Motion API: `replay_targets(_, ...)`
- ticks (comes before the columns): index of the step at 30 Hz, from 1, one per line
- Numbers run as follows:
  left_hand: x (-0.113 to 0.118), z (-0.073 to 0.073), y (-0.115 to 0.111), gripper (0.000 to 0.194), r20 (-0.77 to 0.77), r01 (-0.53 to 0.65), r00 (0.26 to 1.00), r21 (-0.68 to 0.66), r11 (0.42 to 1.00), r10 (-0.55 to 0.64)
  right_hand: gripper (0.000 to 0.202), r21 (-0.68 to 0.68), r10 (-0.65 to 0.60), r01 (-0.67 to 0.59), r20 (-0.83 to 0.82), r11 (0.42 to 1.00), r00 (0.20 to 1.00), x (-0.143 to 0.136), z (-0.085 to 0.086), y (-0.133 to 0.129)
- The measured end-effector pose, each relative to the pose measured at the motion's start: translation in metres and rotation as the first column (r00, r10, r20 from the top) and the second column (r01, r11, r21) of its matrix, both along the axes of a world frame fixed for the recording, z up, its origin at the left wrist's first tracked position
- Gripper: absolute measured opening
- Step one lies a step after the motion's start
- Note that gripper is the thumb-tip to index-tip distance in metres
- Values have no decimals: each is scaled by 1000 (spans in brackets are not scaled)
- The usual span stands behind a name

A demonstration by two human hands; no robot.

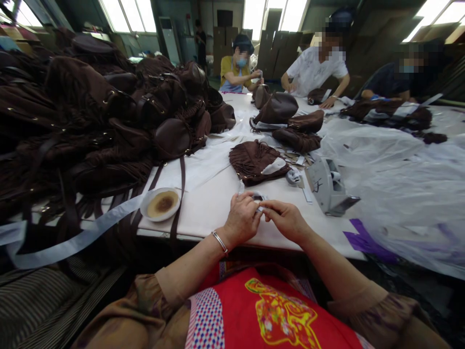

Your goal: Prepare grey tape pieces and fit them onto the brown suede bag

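Note:
My left hand [244, 217] and my right hand [285, 218] meet near the table's front edge, both closed in pinches. Between their fingertips is a small white wrapping strip [260, 209], with something dark beside it that I cannot make out. Just beyond them lies a dark brown fringed bag [250, 160] with a white sheet on its right part. A narrow white-wrapped piece runs from the bag's front edge toward my left hand. Left of my hands sits a white dish [144, 208] with a yellowish, brown-stained middle.
Brown bags [87, 97] are heaped at left, straps hanging over the edge. A long white ribbon [72, 245] trails there. A grey tape dispenser [327, 189] and plastic sheeting [399, 179] lie right. More bags [278, 109] stand farther back; several people work across the table [203, 201].

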State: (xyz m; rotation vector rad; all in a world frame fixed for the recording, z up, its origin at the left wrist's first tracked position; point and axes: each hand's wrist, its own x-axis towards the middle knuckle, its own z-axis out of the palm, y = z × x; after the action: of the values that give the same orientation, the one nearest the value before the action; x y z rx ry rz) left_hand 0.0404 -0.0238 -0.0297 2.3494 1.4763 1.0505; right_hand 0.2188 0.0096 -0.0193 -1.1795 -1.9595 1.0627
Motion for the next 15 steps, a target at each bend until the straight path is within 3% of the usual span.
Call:
replay_targets(6, -2, -1, 0, 12, -15, 21, 1000, 23, 999, -21, 31, -3, 32, -32, 35, 999, 999, 4, 2, 1)
replay_targets(9, -4, -1, -1, 11, 9, 33, 999, 34, 999, -33, 41, -11, 49, -48, 64, 999, 997, 4, 4, 1)
replay_targets(12, -6, -1, -2, 11, 43, 60, 997, 37, 998, -62, 57, -72, 56, -51, 72, 996, 996, 4, 8, 2)
replay_targets(15, -7, 0, -2, 10, 73, 89, 993, 43, 995, -92, 66, -189, 35, -41, -34, 981, 999, 2, 10, 1)
